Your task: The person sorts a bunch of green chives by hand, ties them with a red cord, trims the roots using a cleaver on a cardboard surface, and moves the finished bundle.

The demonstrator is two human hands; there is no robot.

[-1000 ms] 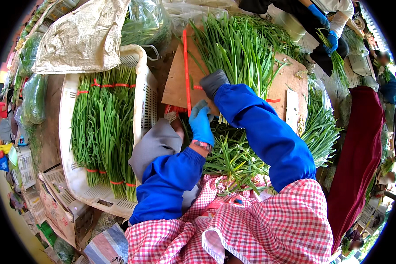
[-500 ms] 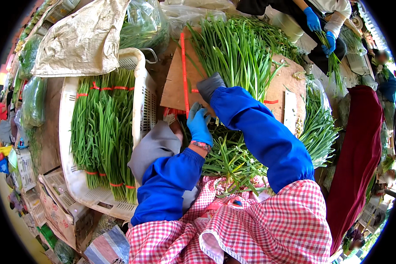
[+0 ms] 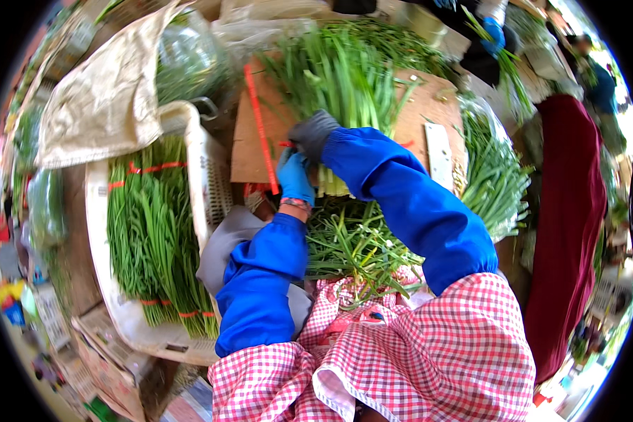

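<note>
A thick bundle of long green leafy stalks, like garlic chives (image 3: 344, 84), lies on a brown board (image 3: 257, 130), with its pale cut ends toward me. My left hand (image 3: 295, 176), in a blue glove, is at the bundle's left edge, its fingers pinched by a short red strip (image 3: 286, 144). Against the same strip and the bundle's side, my right hand (image 3: 315, 133) in a dark grey glove is closed, its fingertips partly hidden. More of the red strip (image 3: 406, 144) shows right of the bundle. A longer red strip (image 3: 260, 126) lies along the board's left side.
At left stands a white plastic crate (image 3: 197, 169) holding tied green bundles (image 3: 155, 232). A flat metal plate (image 3: 439, 151) rests on the board's right. Loose stalks (image 3: 359, 246) lie before me, more at right (image 3: 496, 176). Beyond, another person's blue-gloved hand (image 3: 494, 35) holds stalks.
My right hand has come down and left, and my left hand has risen to meet it at the short red strip. The whole view has shifted a little.
</note>
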